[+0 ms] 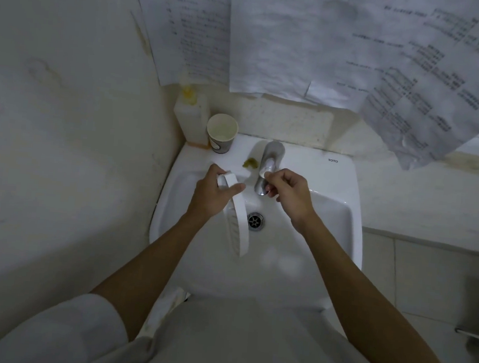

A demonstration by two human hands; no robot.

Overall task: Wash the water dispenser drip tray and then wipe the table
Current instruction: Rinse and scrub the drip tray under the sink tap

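My left hand grips the top end of a white drip tray, which hangs on edge over the white sink, just left of the drain. The tray's slotted grille faces left. My right hand rests against the chrome faucet, fingers curled at its spout and lever. No water stream is visible.
A paper cup and a white soap bottle stand at the sink's back left corner. A greenish smear lies by the faucet base. Printed sheets hang on the wall above. A wall closes in on the left.
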